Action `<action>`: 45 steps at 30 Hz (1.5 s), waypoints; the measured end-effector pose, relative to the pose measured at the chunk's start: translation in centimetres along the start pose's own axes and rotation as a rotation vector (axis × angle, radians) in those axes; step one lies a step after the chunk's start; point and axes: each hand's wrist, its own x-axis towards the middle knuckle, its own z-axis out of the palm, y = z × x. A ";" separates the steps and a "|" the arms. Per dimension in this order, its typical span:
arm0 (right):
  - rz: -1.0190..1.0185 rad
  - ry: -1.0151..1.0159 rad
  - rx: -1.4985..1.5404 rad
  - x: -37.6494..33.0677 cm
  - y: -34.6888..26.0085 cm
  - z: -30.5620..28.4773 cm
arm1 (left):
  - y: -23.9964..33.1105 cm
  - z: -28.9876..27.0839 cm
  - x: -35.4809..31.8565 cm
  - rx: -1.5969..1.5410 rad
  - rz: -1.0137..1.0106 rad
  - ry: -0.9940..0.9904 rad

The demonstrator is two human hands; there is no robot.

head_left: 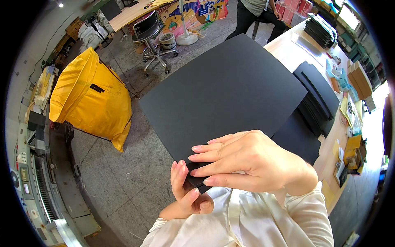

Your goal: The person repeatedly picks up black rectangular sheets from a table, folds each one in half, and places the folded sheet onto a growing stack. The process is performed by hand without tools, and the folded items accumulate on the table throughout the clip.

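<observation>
A large matt black sheet (226,86) stretches away in front of me, its far end reaching out over the floor and the right side lying over the worktable. At its near corner, a narrow black strip or folded edge (202,181) shows between my hands. My left hand (187,190) is at this corner, with fingers along the outer left edge and thumb on the near side, gripping it. My right hand (251,160) lies palm down across the near edge, fingers stretched out and touching the black surface. What lies under my right palm is hidden.
Dark sheets (314,96) are piled on the wooden worktable (290,49) at right, with another black stack (321,31) farther back. A yellow sack (94,99) stands on the left floor. Beyond are a wheeled chair (150,35) and a seated person (257,18).
</observation>
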 end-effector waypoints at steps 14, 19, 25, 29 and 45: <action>-0.001 0.000 -0.006 0.0 -0.1 -0.1 | 0.0 0.1 0.1 0.004 0.015 0.011; -0.006 0.002 -0.015 0.1 -0.1 0.0 | 0.1 -0.1 0.3 0.021 0.007 -0.008; -0.010 0.008 -0.014 0.1 0.0 0.0 | 0.1 -0.2 0.0 -0.003 -0.004 -0.015; -0.010 0.011 -0.018 0.1 -0.1 0.0 | 0.0 -0.2 0.2 0.001 0.002 -0.019; -0.004 0.005 -0.012 0.2 0.0 0.0 | -0.6 0.0 0.2 0.122 0.120 0.024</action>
